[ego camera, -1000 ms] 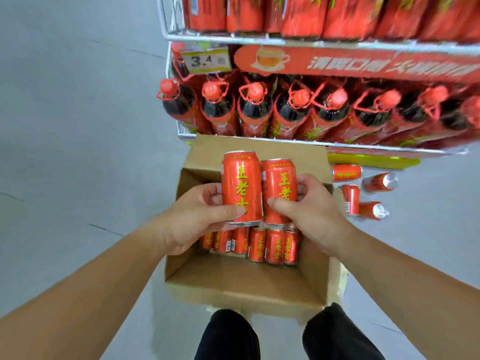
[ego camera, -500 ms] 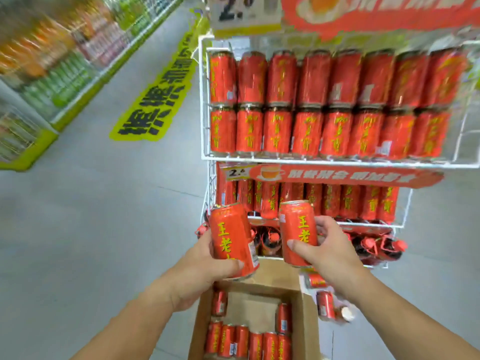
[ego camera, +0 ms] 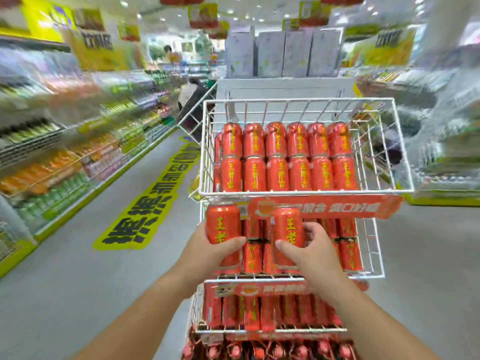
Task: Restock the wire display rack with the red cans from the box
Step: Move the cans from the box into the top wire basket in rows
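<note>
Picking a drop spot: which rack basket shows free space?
The top basket: its right end is bare wire beside the stacked red cans. The two can tiers below look filled across.

Top basket (ego camera: 306,192) open from above; stacked cans (ego camera: 276,158) fill it left to middle, free slot at right end. Middle shelf (ego camera: 370,252) full behind front wire, red banner (ego camera: 337,207) overhangs its opening.

Bright overhead store light; edges motion-blurred and warped
</note>
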